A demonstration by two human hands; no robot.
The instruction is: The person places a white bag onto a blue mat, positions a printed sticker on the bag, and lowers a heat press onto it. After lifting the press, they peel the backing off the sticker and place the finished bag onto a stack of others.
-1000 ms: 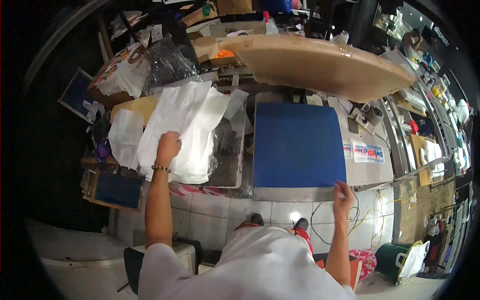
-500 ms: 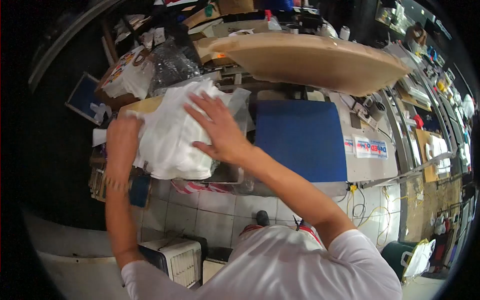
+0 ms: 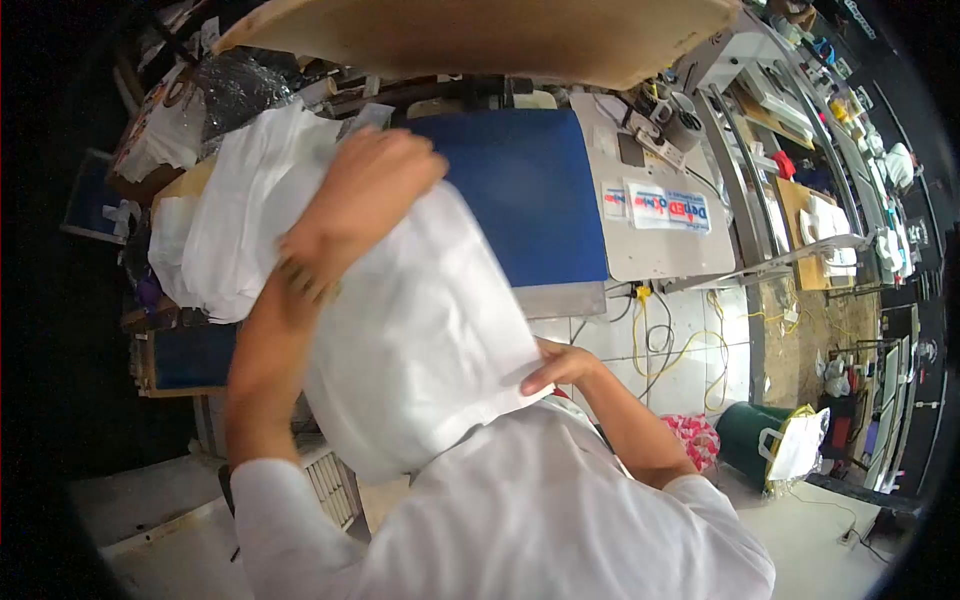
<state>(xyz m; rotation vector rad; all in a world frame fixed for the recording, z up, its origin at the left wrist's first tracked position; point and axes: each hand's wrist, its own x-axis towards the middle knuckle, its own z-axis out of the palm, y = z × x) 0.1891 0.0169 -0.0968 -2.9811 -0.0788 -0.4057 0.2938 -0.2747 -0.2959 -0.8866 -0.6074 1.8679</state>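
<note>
A white fabric garment (image 3: 420,330) fills the centre of the frame, lifted clear of the bench and stretched between both hands. Its long axis runs on a diagonal, from upper left near the pile down to lower right just in front of the person's chest, with the lower end hanging toward the white shirt (image 3: 530,510) the person wears.

The left hand (image 3: 365,195) is up high, left of centre, closed over the garment's upper end, wrist bent, a beaded bracelet (image 3: 300,275) just below it. The right hand (image 3: 560,365) sits lower, right of centre, fingers pinched on the garment's lower right corner.

Behind the left hand, at upper left, lies a heap of white cloth pieces (image 3: 215,235). Just right of it, at upper centre, the flat blue pad of the press (image 3: 520,190) lies bare, and above it the tan raised upper plate (image 3: 480,35) spans the top of the frame. A printed transfer sheet with red and blue lettering (image 3: 665,208) rests on the grey table (image 3: 650,255) to the right of the pad.
</note>
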